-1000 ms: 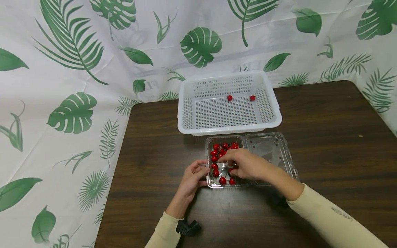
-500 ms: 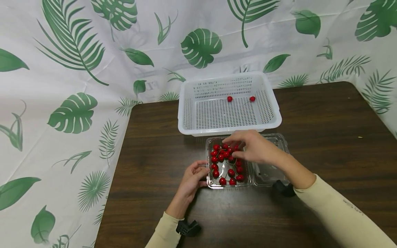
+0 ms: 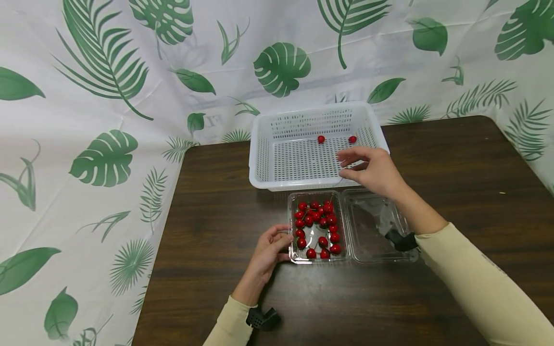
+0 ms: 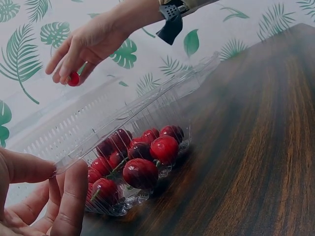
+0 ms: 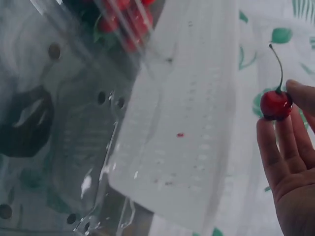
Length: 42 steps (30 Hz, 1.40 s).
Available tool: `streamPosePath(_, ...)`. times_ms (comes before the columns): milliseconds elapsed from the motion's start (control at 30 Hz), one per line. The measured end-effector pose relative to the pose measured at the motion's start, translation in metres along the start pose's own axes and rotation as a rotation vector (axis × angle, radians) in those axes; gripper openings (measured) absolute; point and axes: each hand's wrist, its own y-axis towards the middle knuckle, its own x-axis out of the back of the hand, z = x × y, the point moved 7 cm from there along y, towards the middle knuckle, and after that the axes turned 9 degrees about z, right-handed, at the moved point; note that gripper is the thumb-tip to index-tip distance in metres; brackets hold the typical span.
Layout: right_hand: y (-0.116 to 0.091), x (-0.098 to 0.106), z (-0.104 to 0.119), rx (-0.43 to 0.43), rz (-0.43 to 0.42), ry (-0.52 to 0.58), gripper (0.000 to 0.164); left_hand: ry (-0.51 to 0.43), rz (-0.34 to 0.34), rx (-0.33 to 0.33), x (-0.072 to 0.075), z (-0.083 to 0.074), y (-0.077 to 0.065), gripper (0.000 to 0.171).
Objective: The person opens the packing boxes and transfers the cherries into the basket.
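My right hand (image 3: 372, 170) is raised over the front right part of the white basket (image 3: 294, 182). Between its thumb and fingertips it pinches a red cherry (image 5: 275, 104) whose stem points up in the right wrist view. In the left wrist view that cherry shows as a small red spot under the fingers. My left hand (image 3: 268, 247) grips the left rim of a clear plastic clamshell box (image 3: 318, 262), thumb on one side and fingers on the other. Several red cherries (image 4: 141, 173) lie in the box, some with green stems.
Two cherries lie toward the back of the basket, one in the middle (image 3: 321, 139) and one at the right (image 3: 352, 139). The box's clear lid (image 3: 372, 240) lies folded out to the right on the dark wooden table (image 3: 207, 206). A leaf-patterned cloth (image 3: 173, 96) hangs behind.
My right hand has lifted out of the clamshell box and moved away from me to the basket, a cherry in its fingers. The left hand has stayed at the box's rim.
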Motion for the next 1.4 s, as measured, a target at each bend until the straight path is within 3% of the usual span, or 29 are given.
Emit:
streamPosePath(300, 0.008, 0.002, -0.026, -0.052, -0.083, 0.037, 0.037, -0.001, 0.005, -0.001, -0.002, -0.001, -0.001, 0.035)
streamPosePath(600, 0.011, -0.002, -0.039, -0.094, -0.101, 0.033, 0.038, -0.011, 0.001, 0.007, -0.001, 0.001, 0.0, 0.036)
streamPosePath(933, 0.005, 0.0, -0.031, -0.035, -0.137, 0.017, 0.036, -0.01, 0.002, 0.002, -0.001, 0.002, 0.001, 0.034)
streamPosePath(1067, -0.004, -0.001, -0.015, 0.047, -0.156, 0.005, 0.034, -0.007, 0.0, -0.002, -0.001, 0.001, 0.0, 0.034)
streamPosePath(1233, -0.014, -0.019, 0.004, 0.156, -0.072, 0.017, 0.034, -0.011, -0.004, -0.004, -0.001, 0.0, -0.001, 0.032)
streamPosePath(1400, -0.022, -0.048, 0.014, 0.176, 0.088, 0.012, 0.036, -0.009, 0.006, -0.004, -0.002, 0.001, 0.0, 0.032)
